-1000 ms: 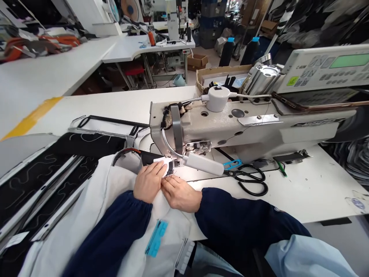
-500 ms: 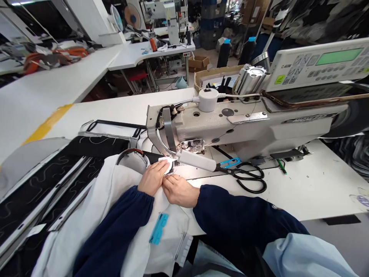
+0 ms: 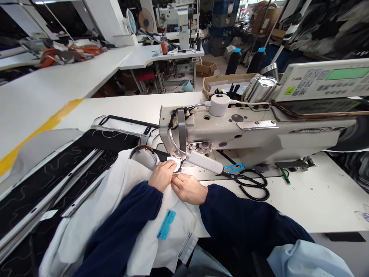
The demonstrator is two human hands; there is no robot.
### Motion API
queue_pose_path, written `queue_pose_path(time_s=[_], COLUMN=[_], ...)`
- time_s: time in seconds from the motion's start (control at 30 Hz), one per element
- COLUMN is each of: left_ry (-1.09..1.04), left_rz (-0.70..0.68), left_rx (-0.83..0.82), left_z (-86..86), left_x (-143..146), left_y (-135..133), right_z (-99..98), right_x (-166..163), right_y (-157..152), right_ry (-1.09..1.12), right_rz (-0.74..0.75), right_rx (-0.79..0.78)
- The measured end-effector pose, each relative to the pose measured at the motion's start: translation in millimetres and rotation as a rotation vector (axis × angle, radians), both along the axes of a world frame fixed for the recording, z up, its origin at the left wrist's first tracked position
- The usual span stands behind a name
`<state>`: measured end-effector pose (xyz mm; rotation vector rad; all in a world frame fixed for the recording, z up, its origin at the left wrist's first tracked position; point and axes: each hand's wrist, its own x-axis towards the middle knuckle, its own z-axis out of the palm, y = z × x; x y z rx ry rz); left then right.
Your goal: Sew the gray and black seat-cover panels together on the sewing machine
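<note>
My left hand (image 3: 162,176) and right hand (image 3: 187,188) are together, fingers nearly meeting, pressing a rounded white fabric piece (image 3: 174,165) down just in front of the presser foot (image 3: 184,156). The lamp bar (image 3: 204,162) crosses right beside that spot, so I can't quite tell where the needle meets the cloth. The beige sewing machine head (image 3: 230,129) stands beyond my hands. Just right of my right hand lie black-handled shears (image 3: 253,188), and black quilted panels (image 3: 43,173) lie off to my left. Compared with the earlier frame, my hands and the white piece sit further right in view, and more of its curve shows.
</note>
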<state>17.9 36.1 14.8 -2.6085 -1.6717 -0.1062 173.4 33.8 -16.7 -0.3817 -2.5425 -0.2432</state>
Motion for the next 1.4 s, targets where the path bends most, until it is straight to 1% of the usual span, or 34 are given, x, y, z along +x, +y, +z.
queue_pose_path(time_s=[0.17, 0.33, 0.5, 0.7, 0.87, 0.97, 1.07, 1.13, 1.2, 1.4], left_ry=[0.02, 0.016, 0.02, 0.005, -0.015, -0.04, -0.079, -0.093, -0.089, -0.034], left_rz=[0.003, -0.003, -0.003, -0.021, -0.046, -0.073, -0.102, -0.083, -0.057, -0.123], left_rx=[0.03, 0.044, 0.058, 0.07, 0.079, 0.104, 0.185, 0.258, 0.289, 0.227], left_z=[5.6, 7.5, 6.1, 2.9, 0.8, -0.4, 1.5, 4.4, 7.1, 8.5], left_x=[7, 9, 12, 13, 14, 13, 9, 4, 1, -1], left_y=[2, 2, 6, 7, 7, 6, 2, -1, -4, -6], right_z=[0.7, 0.7, 4.7, 4.7, 1.5, -0.6, -0.2, 1.0, 1.8, -4.1], right_x=[4, 7, 14, 16, 14, 12, 11, 11, 11, 6], right_y=[3, 8, 14, 16, 10, 6, 4, 2, 0, -5], right_ry=[0.053, -0.009, -0.003, -0.01, 0.0, -0.029, -0.077, -0.099, -0.107, -0.029], right_rz=[0.002, 0.025, 0.044, 0.062, 0.036, 0.032, 0.034, 0.037, 0.035, -0.065], right_rx=[0.021, -0.018, -0.016, 0.003, 0.02, 0.049, 0.032, 0.007, 0.0, 0.056])
